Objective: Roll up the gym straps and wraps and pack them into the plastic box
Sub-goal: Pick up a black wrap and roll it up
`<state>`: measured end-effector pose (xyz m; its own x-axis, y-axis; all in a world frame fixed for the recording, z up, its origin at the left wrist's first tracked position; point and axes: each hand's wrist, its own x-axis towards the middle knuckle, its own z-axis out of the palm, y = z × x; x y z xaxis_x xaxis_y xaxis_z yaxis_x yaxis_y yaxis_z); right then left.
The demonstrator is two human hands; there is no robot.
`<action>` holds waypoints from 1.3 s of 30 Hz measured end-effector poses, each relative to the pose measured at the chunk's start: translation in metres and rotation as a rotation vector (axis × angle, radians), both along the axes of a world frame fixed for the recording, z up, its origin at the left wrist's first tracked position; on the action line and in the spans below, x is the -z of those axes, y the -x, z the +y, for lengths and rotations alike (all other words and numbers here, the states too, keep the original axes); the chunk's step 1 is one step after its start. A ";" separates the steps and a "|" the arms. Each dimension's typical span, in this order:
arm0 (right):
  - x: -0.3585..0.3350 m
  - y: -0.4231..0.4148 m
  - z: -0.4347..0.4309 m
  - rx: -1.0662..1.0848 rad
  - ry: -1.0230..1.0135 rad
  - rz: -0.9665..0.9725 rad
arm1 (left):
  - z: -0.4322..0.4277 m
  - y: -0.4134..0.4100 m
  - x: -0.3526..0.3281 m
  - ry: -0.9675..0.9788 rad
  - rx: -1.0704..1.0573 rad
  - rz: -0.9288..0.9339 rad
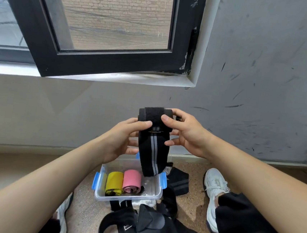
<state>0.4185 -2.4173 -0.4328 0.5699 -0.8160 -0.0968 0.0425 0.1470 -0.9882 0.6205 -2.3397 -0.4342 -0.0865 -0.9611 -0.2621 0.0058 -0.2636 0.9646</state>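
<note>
Two hands, left hand (122, 139) and right hand (186, 134), grip one black wrap (152, 144); two rolls, yellow roll (114, 185) and pink roll (132, 181), lie in one plastic box (128, 198).

A single wide-angle camera sits on the person's head, facing forward and tilted down. At the far side it takes in a grey wall (265, 70) and a black-framed window (105, 61), whose lines lean with the lens. Both forearms enter from the near corners. The left hand (122, 139) and right hand (186, 136) meet mid-frame, close to the lens, holding a black wrap (152, 144). Under them the floor (192, 210) is seen steeply from above, with the plastic box (128, 198) near centre, one white shoe (214, 193) to the right and another shoe (62, 218) at the near left.
</note>
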 end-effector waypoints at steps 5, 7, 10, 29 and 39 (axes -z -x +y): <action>0.005 -0.001 0.002 -0.014 0.073 -0.005 | -0.001 -0.003 -0.001 -0.003 -0.018 -0.015; 0.007 -0.001 0.003 -0.034 0.091 0.002 | -0.001 -0.005 0.000 0.001 -0.047 -0.019; 0.007 -0.001 0.004 -0.081 0.116 0.023 | 0.000 -0.004 0.000 0.002 -0.085 -0.007; 0.003 0.006 0.003 -0.128 0.022 0.133 | -0.002 0.000 0.002 0.150 -0.132 0.078; 0.002 0.007 0.002 -0.087 0.048 0.002 | 0.004 0.000 -0.004 -0.082 -0.041 -0.078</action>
<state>0.4117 -2.4157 -0.4348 0.6389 -0.7669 -0.0605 0.0293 0.1029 -0.9943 0.6209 -2.3361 -0.4297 -0.0238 -0.9384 -0.3446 -0.0559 -0.3429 0.9377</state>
